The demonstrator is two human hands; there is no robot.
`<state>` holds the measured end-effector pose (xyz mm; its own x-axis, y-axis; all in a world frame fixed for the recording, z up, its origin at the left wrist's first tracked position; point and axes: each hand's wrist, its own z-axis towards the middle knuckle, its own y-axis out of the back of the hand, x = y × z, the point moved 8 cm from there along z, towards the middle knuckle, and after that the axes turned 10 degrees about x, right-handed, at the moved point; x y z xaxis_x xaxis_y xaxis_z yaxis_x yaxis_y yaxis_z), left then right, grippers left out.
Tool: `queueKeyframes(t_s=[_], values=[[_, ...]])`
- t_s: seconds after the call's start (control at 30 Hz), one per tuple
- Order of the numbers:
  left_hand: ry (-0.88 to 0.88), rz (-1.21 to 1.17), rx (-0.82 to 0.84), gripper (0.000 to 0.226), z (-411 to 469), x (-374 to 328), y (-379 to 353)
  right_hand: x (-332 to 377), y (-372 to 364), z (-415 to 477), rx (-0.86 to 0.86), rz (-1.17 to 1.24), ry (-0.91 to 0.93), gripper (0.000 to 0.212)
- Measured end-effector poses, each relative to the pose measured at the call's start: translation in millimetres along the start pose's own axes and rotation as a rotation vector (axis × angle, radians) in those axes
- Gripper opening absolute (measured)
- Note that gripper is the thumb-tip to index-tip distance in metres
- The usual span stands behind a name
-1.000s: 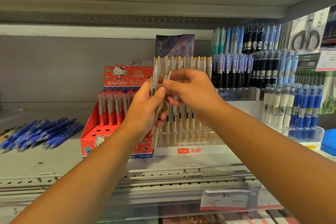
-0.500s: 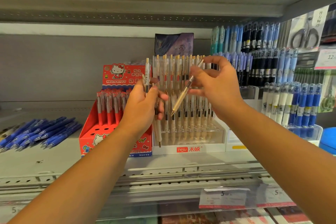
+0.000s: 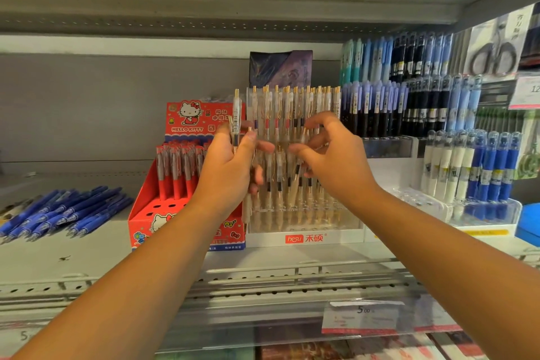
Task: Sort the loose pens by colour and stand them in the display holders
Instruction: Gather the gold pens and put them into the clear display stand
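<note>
Just two clear pens point(image 3: 236, 114) upright in the curled left hand point(image 3: 228, 172), right hand point(image 3: 336, 161) loose-fingered and empty

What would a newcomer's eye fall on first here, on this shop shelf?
First the two hands at the centre: the left hand grips a few clear pens upright, and the right hand hovers, fingers loosely curled, before the holder full of gold-tipped pens. Next the red box just left of it, and the blue pens lying loose on the shelf at far left.
</note>
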<state>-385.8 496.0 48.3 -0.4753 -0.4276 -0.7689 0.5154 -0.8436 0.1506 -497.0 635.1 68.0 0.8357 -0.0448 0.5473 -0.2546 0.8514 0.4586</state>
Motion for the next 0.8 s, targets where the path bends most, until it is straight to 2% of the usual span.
queueKeyframes(t_s=[0.13, 0.23, 0.37, 0.47, 0.53, 0.67, 0.8], values=[[0.009, 0.054, 0.0, 0.025, -2, -2, 0, -1, -15, 0, 0.134, -0.196, 0.0, 0.039], [-0.018, 0.062, 0.001, 0.022, -3, -6, -1, -5, -22, 1, 0.223, -0.186, -0.032, 0.038], [-0.009, -0.002, 0.009, 0.02, -3, -6, -3, -4, -21, 1, 0.247, -0.218, -0.024, 0.04], [-0.004, -0.061, 0.023, 0.02, -4, -5, -5, 3, -21, -3, 0.276, -0.443, 0.013, 0.052], [-0.005, -0.09, 0.041, 0.021, -4, -4, -7, 14, -16, -4, 0.264, -0.558, 0.072, 0.05], [-0.001, -0.124, 0.081, 0.02, -3, -1, -9, 37, -7, -5, 0.228, -0.348, 0.141, 0.036], [-0.008, -0.101, 0.132, 0.02, -3, 0, -13, 50, -16, -4, 0.246, -0.202, 0.106, 0.037]])
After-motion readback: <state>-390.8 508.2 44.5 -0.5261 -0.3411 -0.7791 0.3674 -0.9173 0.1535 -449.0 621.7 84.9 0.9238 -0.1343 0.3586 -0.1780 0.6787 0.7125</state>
